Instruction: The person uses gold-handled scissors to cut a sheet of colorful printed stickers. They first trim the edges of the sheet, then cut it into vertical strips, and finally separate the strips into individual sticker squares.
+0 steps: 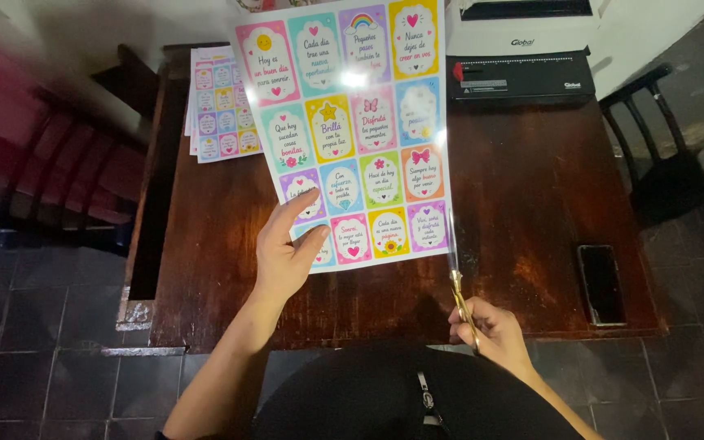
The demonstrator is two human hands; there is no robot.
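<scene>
So the left hand (284, 254) has the glossy sticker sheet (350, 122) pinched at its lower left corner, thumb on top, fingers curled under, holding it up over the dark wooden table (531, 187). The sheet is 4 labels across and 5 rows deep, all pastel with hearts, stars and bows, and its long axis runs away from the body, tilted a bit to the left at the top. There's a glare spot near the middle.

The right hand (495, 330) is closed around the handles of a pair of gold scissors (459, 297). The blades point up and away, lying almost dead parallel with the sheet's right edge, right at the bottom right corner. I can't tell whether the blades are parted or already biting the margin, they're too thin and blurry there. So the sheet sits just ahead and to the left of the scissor tips, with the right hand clearly the nearer 1 to that edge, and the left hand across on the opposite corner.

Other stuff: a stack of matching sticker sheets (220, 102) at the far left of the table, a black and white office machine (523, 57) at the back, a dark phone (600, 283) lying flat on the right, and a black chair (662, 155) beside the table.
</scene>
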